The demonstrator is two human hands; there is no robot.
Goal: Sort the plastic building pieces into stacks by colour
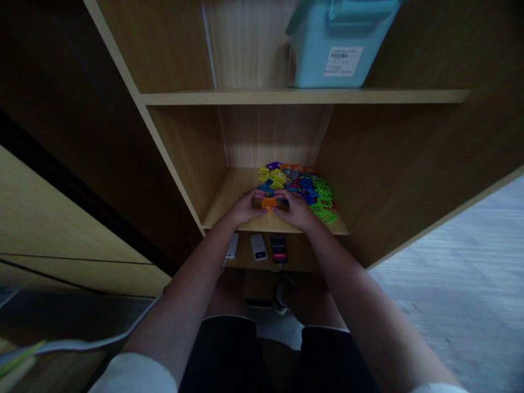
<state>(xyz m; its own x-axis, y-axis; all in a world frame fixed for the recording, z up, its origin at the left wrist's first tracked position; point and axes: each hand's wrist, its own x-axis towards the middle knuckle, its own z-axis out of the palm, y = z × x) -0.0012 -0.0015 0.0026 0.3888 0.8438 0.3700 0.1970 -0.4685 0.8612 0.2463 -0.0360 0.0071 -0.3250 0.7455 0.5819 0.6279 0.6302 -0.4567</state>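
Between my two hands, just over the front of the middle shelf [229, 196], is an orange plastic building piece [269, 203] with notched edges. My left hand [246, 207] has thumb and fingers curved round its left side. From the right, my right hand [295, 208] pinches the same piece. Whether it is one piece or a few joined is too small to tell. Behind my hands lies a spread of loose interlocking pieces [303, 183], sorted roughly by colour: yellow, blue, purple, orange, grey and green. My hands hide part of the nearest blue ones.
A light blue bin [311, 60] with a label stands on the shelf above. On the lower shelf lie a white power bank [258, 247], a phone [279, 249] joined by a cable, and another white device [232, 245]. Cabinet side walls [393, 164] flank the space.
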